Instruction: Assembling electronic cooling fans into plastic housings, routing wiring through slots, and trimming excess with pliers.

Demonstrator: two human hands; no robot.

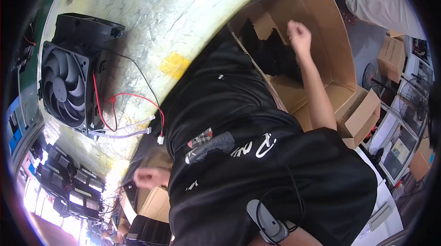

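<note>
On the left of the worktable stands a black fan assembly [63, 87] with a dark housing on its far side. Red, black and pale leads run from it, ending in a white connector [160, 140] by the table edge. My right hand [299, 38] is raised over an open cardboard box [321, 25], its fingers curled with nothing visible in them. Black parts [271, 50] lie in that box below the hand. Low beside the table edge, my left hand [150, 178] has its fingers drawn in and slightly blurred; whatever they may hold is hidden.
The worktable [138, 2] has a wrinkled clear covering with a yellow tape patch [175, 65]. Several black units with silver fins [85, 193] stand at lower left. Another carton [155, 204] is near my left hand. Smaller cartons [360, 115] stand at right.
</note>
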